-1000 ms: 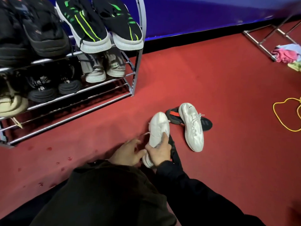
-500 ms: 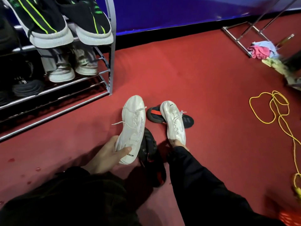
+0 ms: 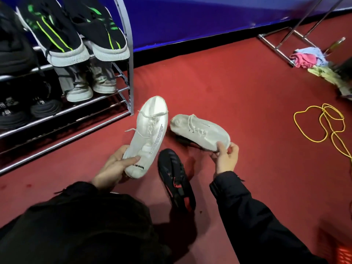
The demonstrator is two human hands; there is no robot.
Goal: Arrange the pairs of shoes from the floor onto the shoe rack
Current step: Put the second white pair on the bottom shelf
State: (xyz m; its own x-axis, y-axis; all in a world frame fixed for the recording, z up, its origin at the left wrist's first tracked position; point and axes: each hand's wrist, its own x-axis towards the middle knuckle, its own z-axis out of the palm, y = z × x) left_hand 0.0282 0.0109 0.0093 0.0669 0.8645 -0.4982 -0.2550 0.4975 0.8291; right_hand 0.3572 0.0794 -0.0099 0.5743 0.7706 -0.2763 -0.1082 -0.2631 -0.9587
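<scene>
Low in the middle of the frame, the left hand [image 3: 112,168] grips the heel of 1 white shoe [image 3: 148,136], toe pointing up toward the shoe rack [image 3: 125,60] at upper left. The right hand [image 3: 225,157] grasps the heel of the other white shoe [image 3: 200,132], lying across to its right. Between them a black shoe [image 3: 176,180] rests on the red floor [image 3: 238,92].
</scene>
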